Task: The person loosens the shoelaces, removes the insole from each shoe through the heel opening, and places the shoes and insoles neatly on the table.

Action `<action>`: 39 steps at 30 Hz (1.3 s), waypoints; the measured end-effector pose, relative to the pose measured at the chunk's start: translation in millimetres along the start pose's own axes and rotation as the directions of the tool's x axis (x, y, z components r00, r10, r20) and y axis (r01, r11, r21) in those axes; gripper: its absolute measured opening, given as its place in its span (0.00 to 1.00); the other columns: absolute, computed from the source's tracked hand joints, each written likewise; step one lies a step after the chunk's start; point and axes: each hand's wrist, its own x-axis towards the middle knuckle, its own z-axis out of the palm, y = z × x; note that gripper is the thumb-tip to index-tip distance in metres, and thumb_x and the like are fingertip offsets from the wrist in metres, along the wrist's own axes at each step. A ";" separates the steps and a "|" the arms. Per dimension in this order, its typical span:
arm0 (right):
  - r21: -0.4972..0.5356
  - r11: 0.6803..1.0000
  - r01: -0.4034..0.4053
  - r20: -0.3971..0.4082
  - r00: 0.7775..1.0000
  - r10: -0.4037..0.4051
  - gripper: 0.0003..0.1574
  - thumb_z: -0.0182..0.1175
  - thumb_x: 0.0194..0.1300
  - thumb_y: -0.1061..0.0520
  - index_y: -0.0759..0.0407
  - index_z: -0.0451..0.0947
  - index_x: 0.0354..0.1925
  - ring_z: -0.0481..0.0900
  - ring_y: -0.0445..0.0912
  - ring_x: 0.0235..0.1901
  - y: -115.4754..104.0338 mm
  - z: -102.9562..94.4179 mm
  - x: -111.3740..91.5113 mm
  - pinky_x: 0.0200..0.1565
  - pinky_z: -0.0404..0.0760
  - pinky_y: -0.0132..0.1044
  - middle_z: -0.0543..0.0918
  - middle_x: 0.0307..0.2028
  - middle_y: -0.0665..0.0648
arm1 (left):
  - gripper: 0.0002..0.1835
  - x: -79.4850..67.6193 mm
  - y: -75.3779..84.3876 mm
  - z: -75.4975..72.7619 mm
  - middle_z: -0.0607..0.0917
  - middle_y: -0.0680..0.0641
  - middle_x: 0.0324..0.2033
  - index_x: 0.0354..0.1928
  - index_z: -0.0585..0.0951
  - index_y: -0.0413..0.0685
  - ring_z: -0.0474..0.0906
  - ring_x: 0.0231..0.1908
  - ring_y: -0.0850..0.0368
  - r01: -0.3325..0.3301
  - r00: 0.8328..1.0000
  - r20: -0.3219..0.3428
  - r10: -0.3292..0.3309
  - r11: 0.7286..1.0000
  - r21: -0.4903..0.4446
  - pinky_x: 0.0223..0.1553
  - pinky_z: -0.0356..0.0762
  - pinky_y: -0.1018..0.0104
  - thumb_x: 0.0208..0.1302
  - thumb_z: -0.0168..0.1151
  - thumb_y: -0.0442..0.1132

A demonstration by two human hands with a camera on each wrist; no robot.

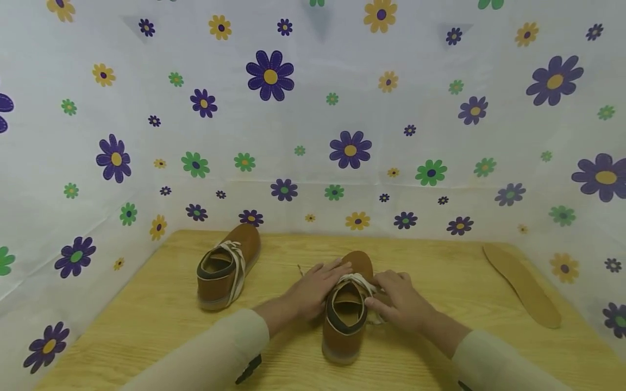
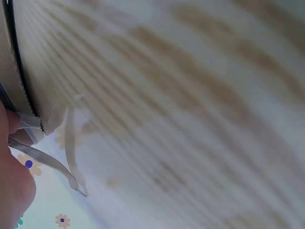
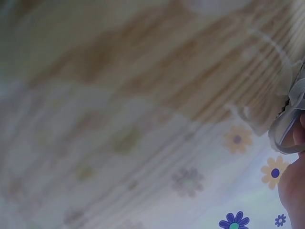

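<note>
In the head view a brown lace-up shoe [image 1: 342, 342] stands on the table with its toe pointing away and its opening facing me. White laces [image 1: 359, 281] lie across its front. My left hand [image 1: 313, 290] rests along its left side, fingers stretched over the front near the toe. On the right, my right hand [image 1: 403, 304] touches the side of the shoe by the laces, thumb toward the collar. A loose lace end [image 2: 52, 162] hangs beside the hand in the left wrist view. The right wrist view has a lace loop [image 3: 276, 136] near the fingertips, which are mostly cut off.
Another brown shoe [image 1: 210, 288] with white laces stands at the left of the wooden table [image 1: 146, 342]. A flat tan insole [image 1: 523, 285] lies at the right. Behind and at both sides hangs a white flower-print sheet [image 1: 303, 119].
</note>
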 end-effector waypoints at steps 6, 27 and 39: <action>0.047 0.998 -0.029 -0.016 0.999 0.030 0.18 0.57 0.69 0.43 0.53 0.78 0.49 0.72 0.42 0.46 -4.0 1.8 -0.4 0.57 0.55 0.55 0.81 0.43 0.45 | 0.29 -4.4 -0.5 2.0 0.69 0.43 0.71 0.74 0.64 0.45 0.59 0.74 0.44 -0.009 1.000 -0.026 0.009 1.000 -0.026 0.72 0.60 0.46 0.74 0.53 0.42; 0.095 0.987 -0.127 -0.063 0.989 0.133 0.12 0.59 0.70 0.45 0.50 0.78 0.45 0.70 0.48 0.51 -2.1 5.6 -18.3 0.58 0.51 0.60 0.80 0.43 0.46 | 0.25 -1.6 9.6 27.4 0.72 0.53 0.68 0.73 0.64 0.54 0.63 0.72 0.51 -0.025 0.998 -0.055 0.038 0.973 0.229 0.71 0.60 0.50 0.76 0.45 0.43; 0.137 0.987 -0.084 -0.124 0.987 0.102 0.10 0.60 0.66 0.53 0.56 0.80 0.42 0.71 0.48 0.47 -11.2 -0.4 0.1 0.55 0.55 0.54 0.83 0.40 0.50 | 0.26 0.5 1.8 12.0 0.74 0.50 0.65 0.71 0.65 0.51 0.67 0.68 0.54 -0.006 0.998 -0.052 0.026 0.933 0.359 0.67 0.65 0.50 0.74 0.44 0.45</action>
